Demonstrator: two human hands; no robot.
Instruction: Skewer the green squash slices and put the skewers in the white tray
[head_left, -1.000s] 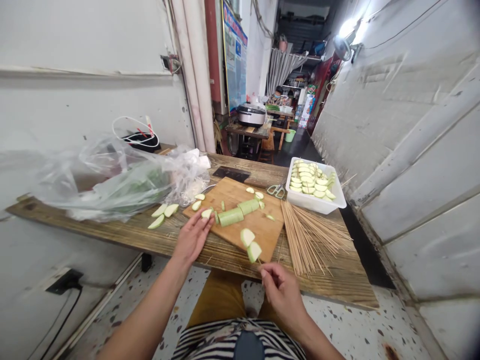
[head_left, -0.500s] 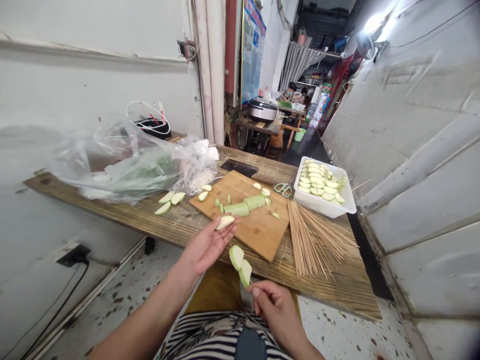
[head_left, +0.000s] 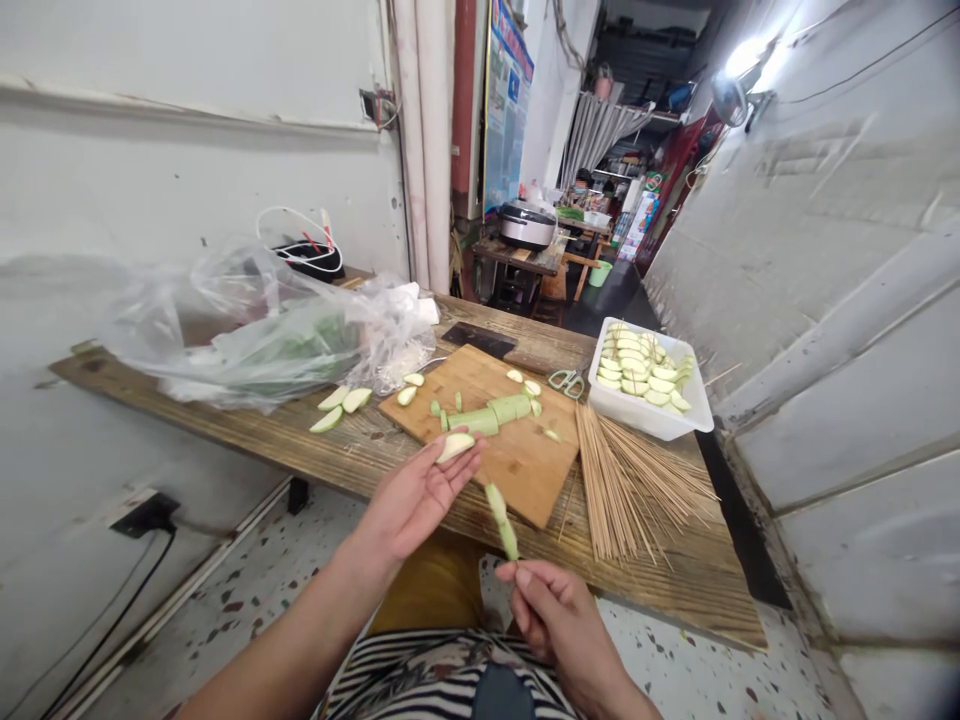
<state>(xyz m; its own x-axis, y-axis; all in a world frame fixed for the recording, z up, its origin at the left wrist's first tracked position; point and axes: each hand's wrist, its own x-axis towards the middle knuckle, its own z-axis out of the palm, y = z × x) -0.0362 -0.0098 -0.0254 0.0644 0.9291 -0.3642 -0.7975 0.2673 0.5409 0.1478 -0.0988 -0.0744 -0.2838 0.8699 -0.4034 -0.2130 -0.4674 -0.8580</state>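
Observation:
My left hand is palm up near the board's front edge, holding a pale zucchini slice between thumb and fingers. Lower and to the right, my right hand pinches the bottom end of a skewer. Two zucchini slices are threaded on that skewer, seen nearly edge-on; most of the stick is hidden. Beyond my left hand, cut zucchini pieces lie in a row on a wooden cutting board, with small slices and ends around them.
Loose bamboo skewers fan out right of the board. Behind them stands a white tub with skewered slices. Green-handled scissors lie near it. Left are more slices and a clear plastic bag on the wooden table.
My right hand has turned the skewer, so its slices went from face-on to nearly edge-on and shifted slightly right. My left hand still holds its slice, moved slightly right.

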